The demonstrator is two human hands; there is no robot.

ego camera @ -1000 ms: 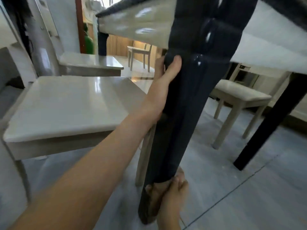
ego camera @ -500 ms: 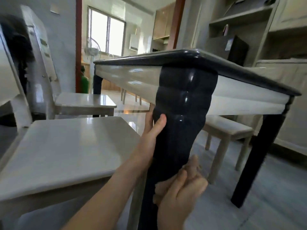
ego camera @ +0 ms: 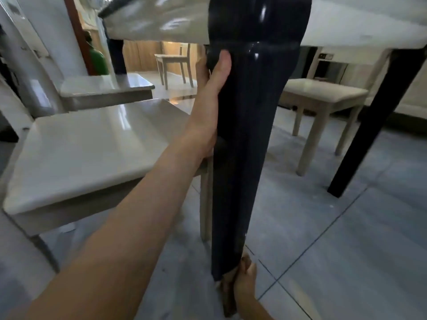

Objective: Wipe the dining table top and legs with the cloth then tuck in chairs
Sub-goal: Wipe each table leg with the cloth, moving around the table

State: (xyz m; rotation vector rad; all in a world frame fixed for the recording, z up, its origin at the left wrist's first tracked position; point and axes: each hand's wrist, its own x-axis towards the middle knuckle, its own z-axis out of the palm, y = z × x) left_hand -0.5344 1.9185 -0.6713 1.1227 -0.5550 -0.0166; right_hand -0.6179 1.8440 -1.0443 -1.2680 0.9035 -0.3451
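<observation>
Low | right hand (ego camera: 245, 287) fingers pinch cloth (ego camera: 227, 296) against table leg (ego camera: 240, 158) base

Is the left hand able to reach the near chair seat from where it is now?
Probably yes. The left hand grips the table leg right beside the chair seat, and nothing lies between them; it would only have to let go.

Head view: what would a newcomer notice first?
The glossy dark table leg fills the centre. The left hand grips it near the top, under the tabletop; the right hand presses a brown cloth against its base near the floor. A pale chair stands close on the left.
</observation>
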